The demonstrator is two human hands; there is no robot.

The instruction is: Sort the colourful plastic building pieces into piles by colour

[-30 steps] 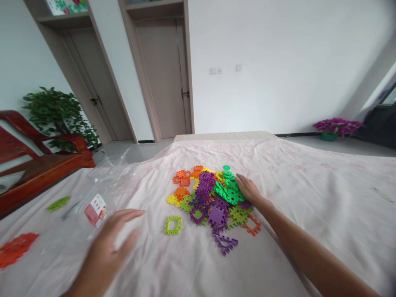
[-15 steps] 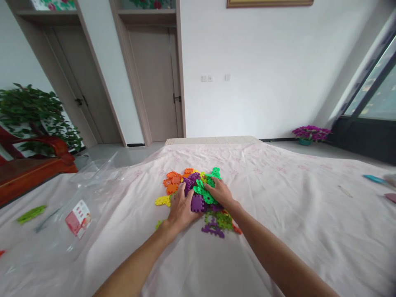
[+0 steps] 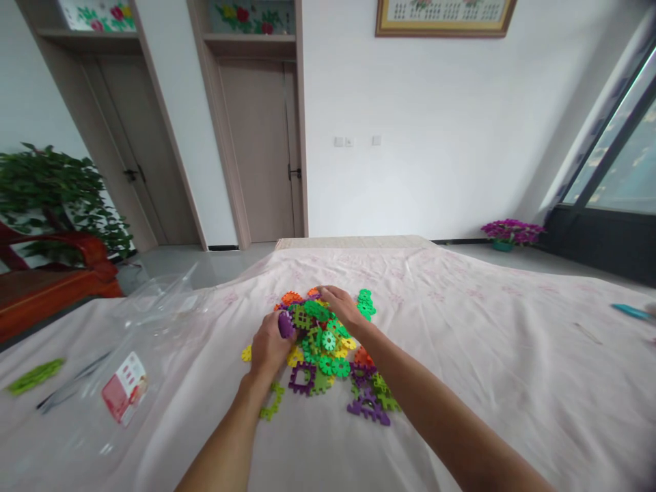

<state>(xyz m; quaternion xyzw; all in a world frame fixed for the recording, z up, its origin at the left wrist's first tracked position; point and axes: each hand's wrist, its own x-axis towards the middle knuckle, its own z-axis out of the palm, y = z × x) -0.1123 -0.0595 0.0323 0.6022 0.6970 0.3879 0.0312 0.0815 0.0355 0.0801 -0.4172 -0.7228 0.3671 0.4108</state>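
Observation:
A mixed pile of notched plastic building pieces (image 3: pixel 328 339) in green, yellow, orange and purple lies before me. My left hand (image 3: pixel 270 343) is at the pile's left side, closed around purple notched building pieces (image 3: pixel 285 324). Over the far side of the pile reaches my right hand (image 3: pixel 342 305), its fingers stretched out beside an orange piece (image 3: pixel 313 292); its fingertips are partly hidden. A square purple frame piece (image 3: pixel 302 378) lies at the near edge, and a purple triangular piece (image 3: pixel 369 408) lies nearer to me, under the right forearm's left side.
A clear plastic bag (image 3: pixel 154 342) with a red and white label spreads over the left of the pale cloth (image 3: pixel 486 369). Beside it are a stack of light green pieces (image 3: pixel 37 376) and scissors-like metal blades (image 3: pixel 72 383). A blue object (image 3: pixel 633 311) lies far right.
The pile is spread out, with more green and yellow pieces showing. My left hand moved left and holds purple pieces. My right hand shifted left and away from me, off the green pieces.

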